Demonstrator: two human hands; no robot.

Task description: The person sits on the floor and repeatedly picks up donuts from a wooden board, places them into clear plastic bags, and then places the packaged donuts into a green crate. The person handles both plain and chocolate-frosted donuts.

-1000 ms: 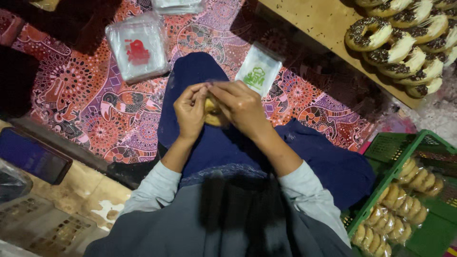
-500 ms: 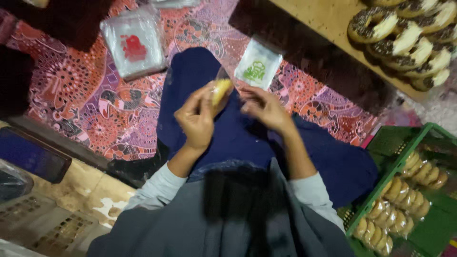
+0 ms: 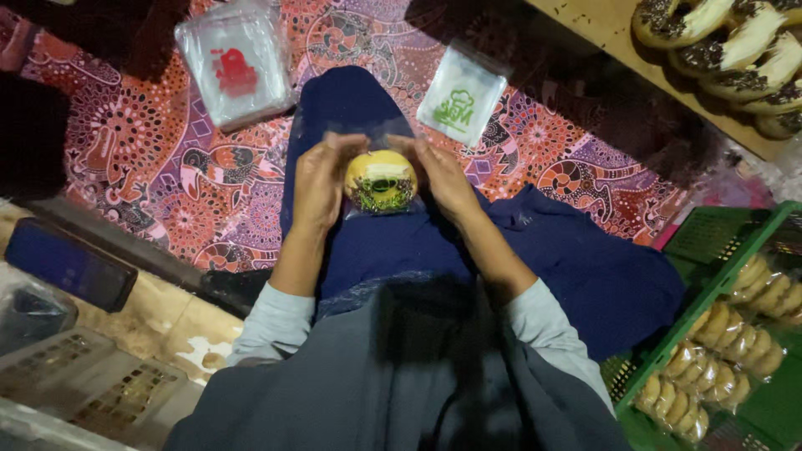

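While both hands curl partly closed, the left hand [image 3: 317,179] and right hand [image 3: 441,177] grasp the sides of a clear plastic bag [image 3: 359,138] holding a round yellow doughnut with dark topping [image 3: 381,180], above the lap. The green plastic crate [image 3: 710,292] at right contains bagged doughnuts [image 3: 735,334].

A glossy clear plastic bag [image 3: 380,179] wraps the smooth yellow doughnut [image 3: 381,179]. The patterned mat [image 3: 159,159] looks like matt woven cloth; the far right surface [image 3: 585,25] is bare wood; the green crate [image 3: 710,250] is ribbed plastic.
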